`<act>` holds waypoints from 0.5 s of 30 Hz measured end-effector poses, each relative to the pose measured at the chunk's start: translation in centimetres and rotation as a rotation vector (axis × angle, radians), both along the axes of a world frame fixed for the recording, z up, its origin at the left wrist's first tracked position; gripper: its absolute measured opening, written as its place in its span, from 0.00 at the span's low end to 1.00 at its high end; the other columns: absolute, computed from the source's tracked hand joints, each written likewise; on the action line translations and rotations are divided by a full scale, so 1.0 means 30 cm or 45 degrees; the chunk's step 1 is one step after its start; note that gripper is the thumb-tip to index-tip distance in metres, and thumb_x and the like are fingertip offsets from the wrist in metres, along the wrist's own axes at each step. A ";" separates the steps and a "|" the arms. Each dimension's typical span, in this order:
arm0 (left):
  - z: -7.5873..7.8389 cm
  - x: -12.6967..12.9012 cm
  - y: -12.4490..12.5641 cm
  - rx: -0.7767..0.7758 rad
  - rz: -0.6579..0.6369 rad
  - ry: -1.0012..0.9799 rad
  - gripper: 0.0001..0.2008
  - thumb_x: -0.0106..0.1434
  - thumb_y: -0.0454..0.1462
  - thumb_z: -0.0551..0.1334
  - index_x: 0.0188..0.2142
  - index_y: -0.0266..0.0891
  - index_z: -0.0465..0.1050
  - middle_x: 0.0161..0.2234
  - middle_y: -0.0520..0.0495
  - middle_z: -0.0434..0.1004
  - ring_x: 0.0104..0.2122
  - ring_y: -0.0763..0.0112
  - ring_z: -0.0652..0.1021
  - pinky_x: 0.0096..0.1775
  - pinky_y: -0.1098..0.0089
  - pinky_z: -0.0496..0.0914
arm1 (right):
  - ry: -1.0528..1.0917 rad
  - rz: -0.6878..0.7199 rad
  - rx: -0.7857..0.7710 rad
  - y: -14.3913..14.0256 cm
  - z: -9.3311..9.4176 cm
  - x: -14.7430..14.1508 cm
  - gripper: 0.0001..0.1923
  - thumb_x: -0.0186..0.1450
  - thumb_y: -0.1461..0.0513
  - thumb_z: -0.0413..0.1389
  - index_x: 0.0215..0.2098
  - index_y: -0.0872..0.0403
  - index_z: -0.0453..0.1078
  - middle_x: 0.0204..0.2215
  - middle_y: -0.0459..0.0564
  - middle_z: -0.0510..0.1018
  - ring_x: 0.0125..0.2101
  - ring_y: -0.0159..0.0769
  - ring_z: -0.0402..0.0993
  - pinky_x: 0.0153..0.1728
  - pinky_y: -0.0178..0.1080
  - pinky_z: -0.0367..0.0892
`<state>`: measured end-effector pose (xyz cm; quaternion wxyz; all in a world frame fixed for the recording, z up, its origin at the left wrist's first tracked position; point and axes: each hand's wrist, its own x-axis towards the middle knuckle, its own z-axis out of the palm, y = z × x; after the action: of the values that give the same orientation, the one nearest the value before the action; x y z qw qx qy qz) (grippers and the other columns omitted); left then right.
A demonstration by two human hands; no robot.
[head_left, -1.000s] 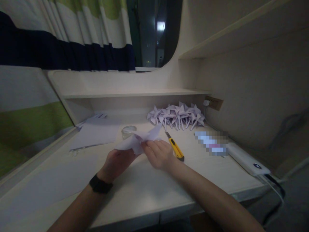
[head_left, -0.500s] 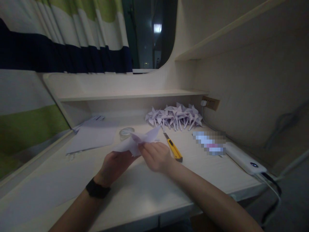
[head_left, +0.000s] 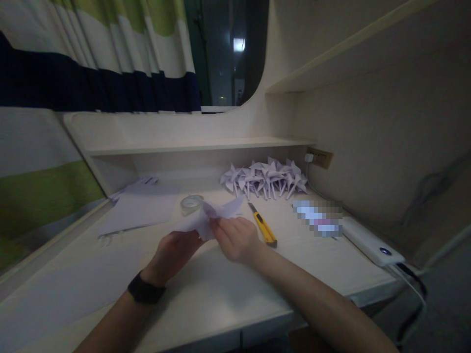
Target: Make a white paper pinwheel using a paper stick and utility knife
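Your left hand [head_left: 172,252] and right hand [head_left: 235,238] both pinch the pale folded paper sheet [head_left: 211,215], its long axis running left-right, tip pointing up-right

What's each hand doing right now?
Left hand: closed on the folded paper.
Right hand: pinching the same folded paper.

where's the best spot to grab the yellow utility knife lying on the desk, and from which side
Probably by the yellow plastic handle of the yellow utility knife, near its middle, coming from above with fingers across its narrow width. It lies flat on the pale wooden desk, blade end pointing away toward the shelf, just beside the right hand, so the near end is the safer part.
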<state>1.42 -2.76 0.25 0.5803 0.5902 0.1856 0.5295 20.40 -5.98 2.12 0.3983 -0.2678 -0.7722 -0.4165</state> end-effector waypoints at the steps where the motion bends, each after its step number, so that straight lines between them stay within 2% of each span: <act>1: -0.002 -0.001 -0.001 -0.006 0.022 0.007 0.12 0.64 0.45 0.57 0.40 0.43 0.75 0.40 0.45 0.78 0.51 0.52 0.72 0.53 0.53 0.66 | 0.014 0.003 0.000 0.005 -0.004 0.000 0.08 0.68 0.67 0.51 0.35 0.56 0.72 0.31 0.51 0.79 0.26 0.32 0.70 0.24 0.38 0.58; 4: -0.010 -0.003 -0.010 -0.067 0.010 -0.018 0.12 0.64 0.45 0.57 0.36 0.42 0.76 0.38 0.46 0.79 0.46 0.53 0.75 0.50 0.52 0.68 | 0.118 0.035 -0.046 0.031 -0.022 0.002 0.07 0.68 0.67 0.51 0.38 0.56 0.72 0.32 0.51 0.80 0.28 0.33 0.73 0.26 0.37 0.61; 6: -0.008 -0.001 -0.021 -0.088 0.028 -0.041 0.10 0.62 0.43 0.61 0.34 0.41 0.78 0.38 0.46 0.80 0.44 0.55 0.76 0.50 0.53 0.68 | 0.237 0.089 -0.127 0.052 -0.036 0.005 0.07 0.68 0.67 0.51 0.39 0.57 0.71 0.33 0.52 0.81 0.30 0.33 0.75 0.28 0.36 0.64; 9: 0.012 0.008 -0.038 -0.046 0.066 -0.051 0.11 0.60 0.43 0.64 0.38 0.42 0.80 0.43 0.45 0.79 0.45 0.54 0.75 0.49 0.54 0.69 | 0.424 0.173 -0.343 0.077 -0.049 0.010 0.08 0.68 0.65 0.51 0.40 0.57 0.71 0.33 0.53 0.80 0.33 0.34 0.76 0.32 0.35 0.66; 12: 0.035 0.018 -0.040 0.109 0.141 0.161 0.14 0.61 0.43 0.63 0.44 0.41 0.79 0.50 0.43 0.76 0.52 0.50 0.71 0.53 0.52 0.65 | 0.631 0.260 -0.602 0.090 -0.051 0.011 0.08 0.68 0.64 0.51 0.38 0.56 0.72 0.33 0.52 0.80 0.33 0.34 0.75 0.35 0.35 0.66; 15: 0.037 0.016 -0.024 0.286 0.291 0.404 0.15 0.62 0.40 0.62 0.48 0.43 0.77 0.52 0.43 0.74 0.55 0.51 0.68 0.58 0.51 0.59 | 0.857 0.351 -0.835 0.098 -0.051 0.003 0.07 0.66 0.63 0.52 0.35 0.55 0.73 0.31 0.50 0.79 0.32 0.34 0.74 0.35 0.35 0.66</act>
<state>1.91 -3.49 1.35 0.4109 0.7022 0.2801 0.5096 20.50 -3.06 0.60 0.5718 -0.3940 -0.7194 0.0151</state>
